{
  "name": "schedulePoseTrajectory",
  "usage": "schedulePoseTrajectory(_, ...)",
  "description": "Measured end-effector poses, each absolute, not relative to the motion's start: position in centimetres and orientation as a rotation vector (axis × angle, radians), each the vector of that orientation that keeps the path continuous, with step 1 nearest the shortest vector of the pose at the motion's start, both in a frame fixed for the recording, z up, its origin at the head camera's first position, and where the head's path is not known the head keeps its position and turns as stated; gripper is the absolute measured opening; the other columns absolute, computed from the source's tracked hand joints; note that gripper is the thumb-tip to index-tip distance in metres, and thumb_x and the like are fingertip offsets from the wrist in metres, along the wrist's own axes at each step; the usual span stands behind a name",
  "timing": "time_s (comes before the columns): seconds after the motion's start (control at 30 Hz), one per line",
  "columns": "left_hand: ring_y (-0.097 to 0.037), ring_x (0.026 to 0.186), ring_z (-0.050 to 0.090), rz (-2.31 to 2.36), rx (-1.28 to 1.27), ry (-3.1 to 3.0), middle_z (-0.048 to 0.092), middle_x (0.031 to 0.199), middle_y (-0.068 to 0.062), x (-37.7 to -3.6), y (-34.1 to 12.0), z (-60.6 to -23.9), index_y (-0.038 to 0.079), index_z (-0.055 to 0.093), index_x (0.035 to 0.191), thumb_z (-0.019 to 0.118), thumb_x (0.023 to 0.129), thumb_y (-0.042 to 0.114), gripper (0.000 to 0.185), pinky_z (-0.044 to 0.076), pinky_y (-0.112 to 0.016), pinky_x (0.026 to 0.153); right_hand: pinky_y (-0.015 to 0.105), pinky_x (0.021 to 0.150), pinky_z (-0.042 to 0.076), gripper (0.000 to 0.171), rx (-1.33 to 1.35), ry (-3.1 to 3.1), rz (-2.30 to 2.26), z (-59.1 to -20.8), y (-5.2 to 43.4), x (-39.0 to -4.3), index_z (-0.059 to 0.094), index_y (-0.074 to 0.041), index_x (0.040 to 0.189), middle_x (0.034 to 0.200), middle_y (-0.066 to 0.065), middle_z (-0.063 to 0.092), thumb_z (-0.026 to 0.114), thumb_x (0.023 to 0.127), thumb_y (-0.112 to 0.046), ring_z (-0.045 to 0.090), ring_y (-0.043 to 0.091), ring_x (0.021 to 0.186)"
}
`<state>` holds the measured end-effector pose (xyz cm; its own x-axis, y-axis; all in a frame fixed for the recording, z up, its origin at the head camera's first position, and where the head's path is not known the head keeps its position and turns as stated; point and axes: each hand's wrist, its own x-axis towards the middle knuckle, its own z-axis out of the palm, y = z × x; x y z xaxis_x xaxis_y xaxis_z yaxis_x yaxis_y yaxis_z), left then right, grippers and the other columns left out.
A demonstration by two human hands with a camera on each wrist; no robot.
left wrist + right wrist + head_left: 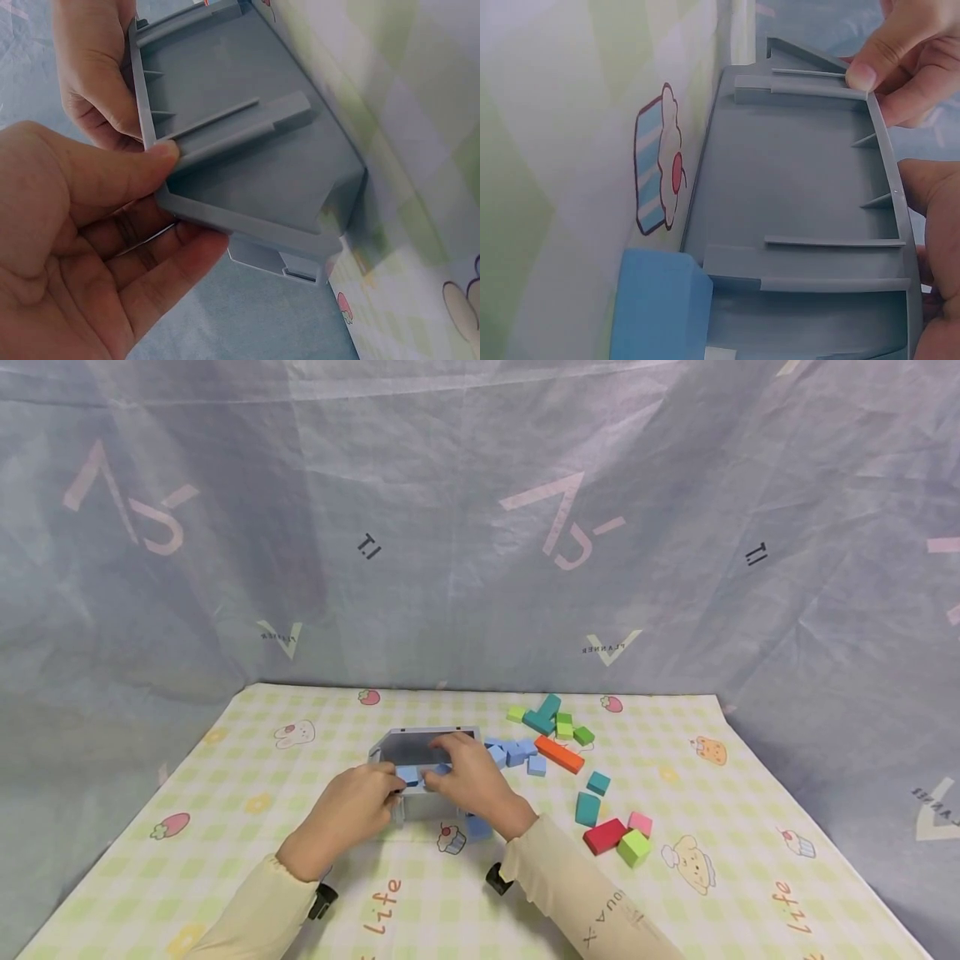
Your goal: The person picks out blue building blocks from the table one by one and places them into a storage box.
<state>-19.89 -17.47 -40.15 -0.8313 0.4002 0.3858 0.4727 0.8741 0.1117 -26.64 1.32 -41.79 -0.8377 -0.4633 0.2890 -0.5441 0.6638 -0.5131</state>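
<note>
A grey plastic box [431, 806] stands on the checked tablecloth with its lid up at the back. My left hand [356, 806] grips the box's near left rim, thumb on the outer wall and fingers behind the rim, as the left wrist view shows. Just inside the box by those fingertips is a blue block [407, 775]. My right hand [474, 777] reaches over the box's right side, its thumb and index finger apart. Another blue block [443, 769] shows between them; I cannot tell if the fingers hold it. In the left wrist view the rim hides the right fingertips.
One blue block [660, 304] lies against the box's near right corner. Several blue blocks [515, 752] lie right of the box. Farther right are an orange bar [559, 754], teal blocks [588, 809], a red block [604, 836] and green blocks [634, 848]. A grey curtain [480, 610] hangs behind.
</note>
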Motion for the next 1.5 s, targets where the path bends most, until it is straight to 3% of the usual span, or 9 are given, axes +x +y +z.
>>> schedulePoseTrajectory(0.23,-0.007,0.058,0.043,-0.294,-0.648,-2.692,0.051,0.07,0.006,-19.9,-17.5,-40.1,0.008,0.078,0.085,0.075,0.082,0.001,0.008,0.041,-0.025,0.056,0.039,0.086,0.054,0.042,0.848,-2.737,0.908,-41.8,1.4,-26.7,0.065,-0.008,0.126,0.129,0.007,0.061,0.07,0.092,-0.031,0.063,0.027,0.111)
schedulePoseTrajectory(0.5,-0.009,0.062,0.052,-0.303,-0.646,-2.704,0.055,0.073,0.005,-19.9,-17.3,-40.2,0.008,0.079,0.088,0.075,0.082,0.001,0.01,0.045,-0.026,0.059,0.04,0.09,0.053,0.04,0.9,-2.655,1.178,-41.3,2.4,-26.9,0.065,-0.008,0.126,0.124,0.006,0.063,0.071,0.092,-0.027,0.063,0.026,0.111)
schedulePoseTrajectory(0.77,-0.007,0.059,0.045,-0.286,-0.649,-2.685,0.049,0.069,0.006,-19.8,-17.4,-39.9,0.009,0.078,0.084,0.074,0.082,0.001,0.01,0.043,-0.025,0.058,0.041,0.093,0.053,0.032,0.933,-2.437,1.273,-40.0,4.9,-27.4,0.066,-0.004,0.122,0.118,0.011,0.066,0.07,0.093,-0.016,0.064,0.026,0.107)
schedulePoseTrajectory(1.23,-0.007,0.06,0.044,-0.296,-0.644,-2.69,0.049,0.069,0.007,-19.7,-17.5,-40.1,0.01,0.077,0.084,0.073,0.083,0.0,0.011,0.042,-0.025,0.058,0.045,0.097,0.05,0.032,0.59,-2.554,1.118,-40.5,12.0,-30.1,0.067,-0.006,0.121,0.121,0.01,0.065,0.072,0.091,-0.017,0.062,0.028,0.114)
schedulePoseTrajectory(1.5,-0.007,0.061,0.045,-0.302,-0.636,-2.703,0.05,0.07,0.007,-19.8,-17.4,-40.0,0.01,0.078,0.086,0.073,0.083,0.001,0.01,0.042,-0.025,0.058,0.049,0.093,0.049,0.035,0.531,-2.686,1.014,-42.2,13.9,-31.5,0.067,-0.001,0.121,0.121,0.017,0.065,0.073,0.088,-0.013,0.061,0.034,0.112)
